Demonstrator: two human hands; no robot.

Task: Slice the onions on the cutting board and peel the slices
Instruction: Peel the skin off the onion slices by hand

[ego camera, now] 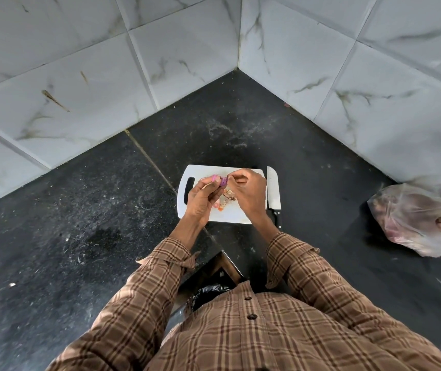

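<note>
Above the far edge of the smooth white cutting board (pixel 214 215), the left hand (pixel 200 199) pinches a small purple onion piece (pixel 220 180) in curled fingers while the right hand (pixel 248 192) pinches its papery skin. Dry brownish peels (pixel 226 198) lie mid-board; a flat steel knife (pixel 273 191) lies along the board's right edge on the speckled black counter (pixel 80 210).

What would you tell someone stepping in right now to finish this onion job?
Left hand: holds a purple onion piece above the cutting board.
Right hand: fingertips pinch at that piece, apparently pulling its skin.
Knife: lies on the dark counter just right of the board, handle toward the person, in nobody's grip.
Peel scraps lie on the board under the hands.
A plastic bag sits far right; its contents look like more onions, but that is unclear.
Done: some cutting and peeling. Left: finish this piece, then probably slice and peel whatever remains.
</note>
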